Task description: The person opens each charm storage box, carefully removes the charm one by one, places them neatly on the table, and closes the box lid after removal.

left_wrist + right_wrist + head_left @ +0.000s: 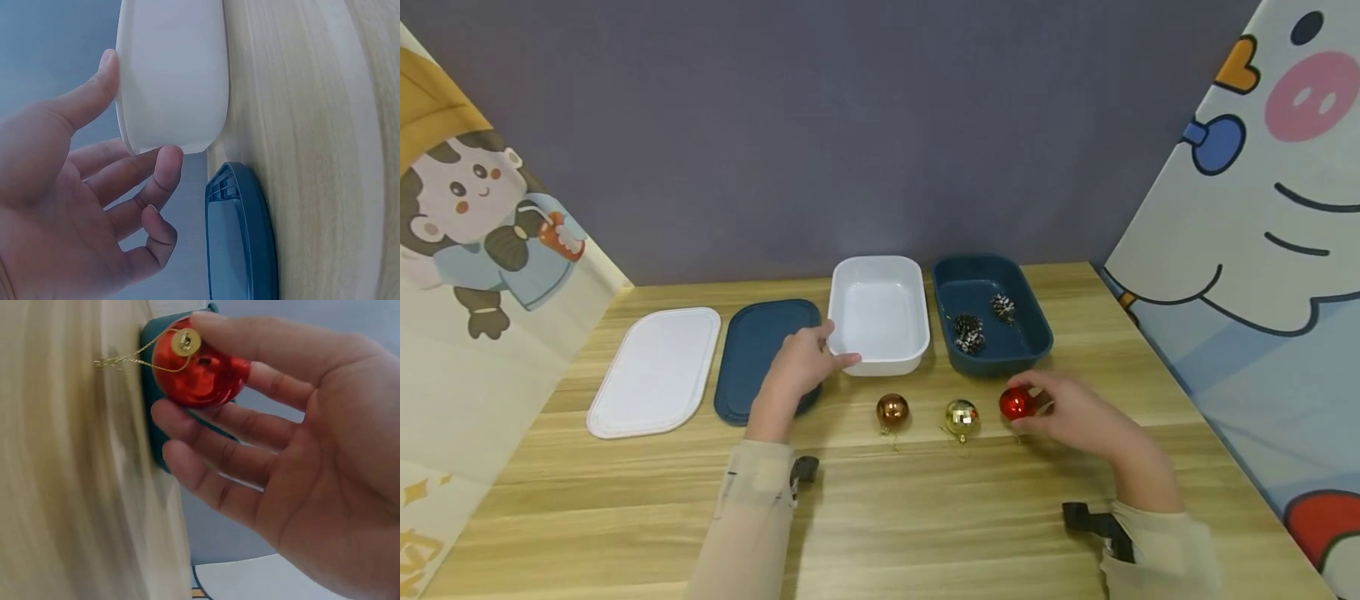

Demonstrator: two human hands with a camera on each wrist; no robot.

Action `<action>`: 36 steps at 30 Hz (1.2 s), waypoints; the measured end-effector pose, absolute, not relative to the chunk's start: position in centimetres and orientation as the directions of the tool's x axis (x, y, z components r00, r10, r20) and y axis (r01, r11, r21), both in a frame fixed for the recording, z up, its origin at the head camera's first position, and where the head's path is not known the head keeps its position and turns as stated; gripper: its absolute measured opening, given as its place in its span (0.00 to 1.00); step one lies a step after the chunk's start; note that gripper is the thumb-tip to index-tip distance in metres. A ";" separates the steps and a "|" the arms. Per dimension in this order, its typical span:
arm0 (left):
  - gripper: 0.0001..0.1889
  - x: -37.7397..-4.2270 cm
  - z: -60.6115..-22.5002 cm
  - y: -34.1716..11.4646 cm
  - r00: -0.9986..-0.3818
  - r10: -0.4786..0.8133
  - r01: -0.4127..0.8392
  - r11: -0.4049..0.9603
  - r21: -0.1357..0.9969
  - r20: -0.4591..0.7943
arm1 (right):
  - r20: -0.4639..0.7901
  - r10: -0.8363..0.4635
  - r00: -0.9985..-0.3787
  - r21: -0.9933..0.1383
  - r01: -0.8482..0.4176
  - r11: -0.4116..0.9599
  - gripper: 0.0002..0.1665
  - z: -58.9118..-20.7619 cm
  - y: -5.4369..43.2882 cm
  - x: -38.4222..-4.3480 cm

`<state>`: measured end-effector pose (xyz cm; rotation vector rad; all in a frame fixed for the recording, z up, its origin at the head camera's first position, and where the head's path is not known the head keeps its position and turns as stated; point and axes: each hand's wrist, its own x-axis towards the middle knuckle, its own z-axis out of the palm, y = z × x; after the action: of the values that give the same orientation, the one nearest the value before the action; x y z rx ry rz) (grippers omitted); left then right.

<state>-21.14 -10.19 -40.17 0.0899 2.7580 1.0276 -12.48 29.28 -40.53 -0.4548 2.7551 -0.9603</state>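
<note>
My left hand (802,363) grips the near left corner of a white rectangular container (880,317); its thumb (100,87) lies against the container's front and the fingers are around the left side. In the right wrist view, my right hand (312,437) pinches a shiny red Christmas ball (200,372) between thumb and fingers; its gold cap and loop of string face the camera. Left of that hand, a gold Christmas ball (962,418) and a copper-brown one (892,411) rest on the table, in front of the containers.
A dark blue container (1037,335) stands right of the white one, with frosted pine cones (1002,308) inside. To the left lie a dark blue lid (760,350) and a white lid (655,372) on the wooden table (925,517). A grey wall (880,125) rises behind.
</note>
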 end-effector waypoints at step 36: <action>0.49 -21.3 -40.1 -10.3 -0.980 0.124 -0.006 0.767 0.642 -0.157 | -0.109 -0.303 -0.947 -0.607 -0.178 0.775 0.35 -41.8 30.7 -12.4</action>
<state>-21.25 -10.26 -40.11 0.0931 2.7708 1.0083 -12.41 30.75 -41.81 -0.3789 2.7680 -0.9161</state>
